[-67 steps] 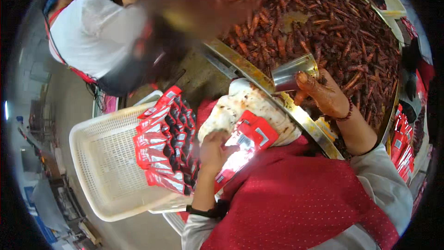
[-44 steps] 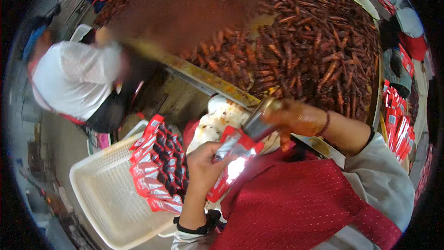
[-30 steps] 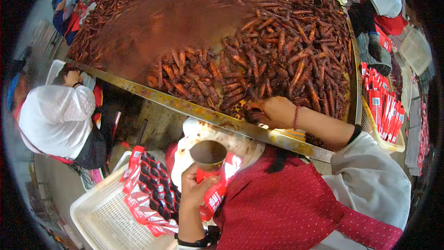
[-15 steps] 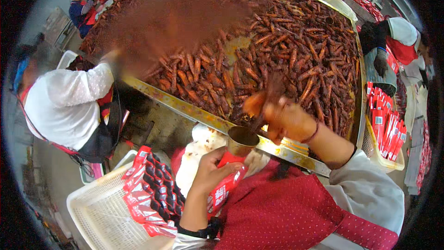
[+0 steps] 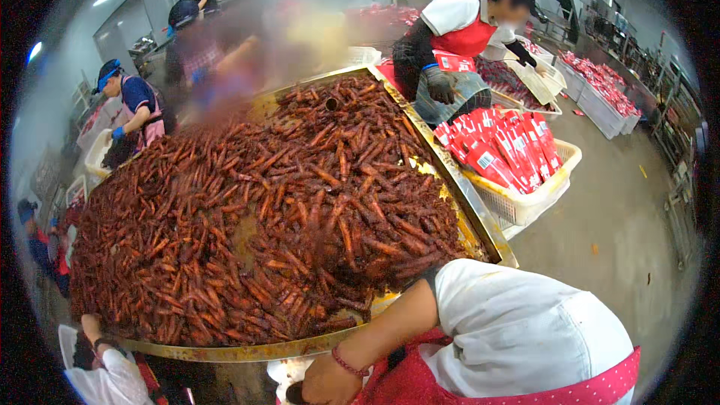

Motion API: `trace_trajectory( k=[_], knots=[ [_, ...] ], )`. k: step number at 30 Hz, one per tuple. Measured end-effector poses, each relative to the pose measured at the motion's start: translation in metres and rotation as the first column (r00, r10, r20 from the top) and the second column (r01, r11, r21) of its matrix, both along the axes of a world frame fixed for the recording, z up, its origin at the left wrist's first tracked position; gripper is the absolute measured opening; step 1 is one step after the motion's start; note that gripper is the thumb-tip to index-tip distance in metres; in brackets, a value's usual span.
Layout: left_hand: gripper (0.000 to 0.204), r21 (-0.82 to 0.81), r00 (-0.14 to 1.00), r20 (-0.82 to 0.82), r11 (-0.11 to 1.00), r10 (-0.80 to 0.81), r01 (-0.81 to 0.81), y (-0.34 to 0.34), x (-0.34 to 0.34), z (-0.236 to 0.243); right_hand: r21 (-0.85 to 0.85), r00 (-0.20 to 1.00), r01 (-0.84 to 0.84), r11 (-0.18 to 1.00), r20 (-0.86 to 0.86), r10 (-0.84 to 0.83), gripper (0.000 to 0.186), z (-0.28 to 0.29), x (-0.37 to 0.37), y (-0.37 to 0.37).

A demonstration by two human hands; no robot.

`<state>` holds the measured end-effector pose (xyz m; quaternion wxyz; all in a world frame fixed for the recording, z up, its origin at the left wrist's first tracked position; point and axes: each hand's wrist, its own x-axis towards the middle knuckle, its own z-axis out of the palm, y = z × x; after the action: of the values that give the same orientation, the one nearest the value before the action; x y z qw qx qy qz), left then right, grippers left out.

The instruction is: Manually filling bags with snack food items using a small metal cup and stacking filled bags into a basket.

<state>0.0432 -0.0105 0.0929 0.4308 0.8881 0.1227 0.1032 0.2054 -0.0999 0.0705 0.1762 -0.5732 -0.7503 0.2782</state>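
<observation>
My right hand (image 5: 328,376) reaches down from the lower right to the bottom edge, wearing a thin red bracelet. Its fingers are bent and pressed together beside the dark mouth of a metal cup (image 5: 293,394); what they hold is hidden. A pale stained cloth (image 5: 280,371) lies behind the cup. My left hand is out of sight. Above, a big metal tray (image 5: 270,351) holds a heap of dark, sauce-coated elongated food pieces (image 5: 285,210).
A co-worker (image 5: 457,37) in red apron and gloves stands at the back right, beside a basket (image 5: 544,185) of red pouches. Other co-workers work at left (image 5: 131,105) and lower left (image 5: 112,367). Crates (image 5: 596,97) of pouches stand along the right.
The view has swung up and right, showing more of the room. My left hand, its red pouch and most of the cup have left view. My right hand has lowered toward the cup.
</observation>
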Motion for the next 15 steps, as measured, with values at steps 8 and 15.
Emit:
trace_trajectory(
  k=[8,15],
  knots=[
    [0.044,0.329,0.824,0.415,0.78,0.386,-0.532,0.083,-0.124,-0.088,0.05,0.844,0.405,0.913,-0.405,-0.352,0.068,0.003,-0.022,-0.035],
    [0.063,0.148,0.681,0.511,0.726,0.525,-0.671,0.085,-0.17,-0.14,-0.121,0.832,0.404,0.907,-0.363,-0.419,0.068,0.007,0.001,-0.054]
  ],
)
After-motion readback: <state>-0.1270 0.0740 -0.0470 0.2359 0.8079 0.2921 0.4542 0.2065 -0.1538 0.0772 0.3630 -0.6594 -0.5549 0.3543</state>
